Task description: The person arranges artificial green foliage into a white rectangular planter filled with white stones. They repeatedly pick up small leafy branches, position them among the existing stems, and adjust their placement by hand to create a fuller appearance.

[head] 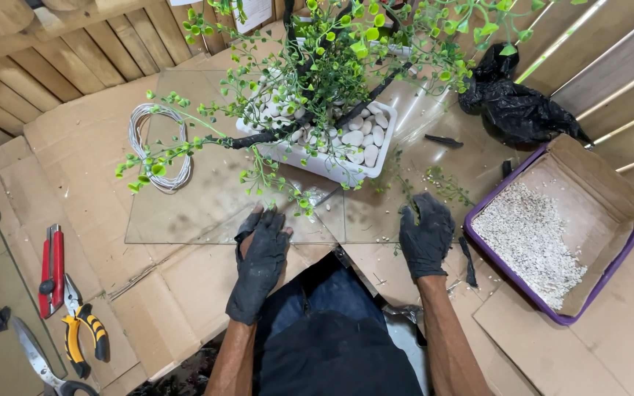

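**Two gloved hands at the edge of a glass sheet, beside a half-dressed artificial plant**

On the cardboard-covered counter lay a sheet of clear glass, and both hands rested at its near edge. The left hand, in a black glove, lay flat with its fingers pressed loosely together, the fingertips touching the glass; it held nothing. The right hand, also gloved, rested palm down on the glass with fingers slightly spread, just beside a small loose green sprig. Whether it pinched the sprig, I could not tell.

Beyond the hands, on the glass, stood a white rectangular planter. White pebbles already filled its top, and an artificial tree with dark branches and small green leaves was set in it, its branches hanging over the glass. So the planting and the pebble layer seemed done. What seemed left was small trimming and clearing, because crumbs and dark offcuts lay around on the glass.

To the right, a purple-edged cardboard box held pale gravel, and a black plastic bag lay behind it. A coil of grey wire lay left of the planter. Well apart, at the far left, were a red cutter, yellow-handled pliers and scissors, all untouched.
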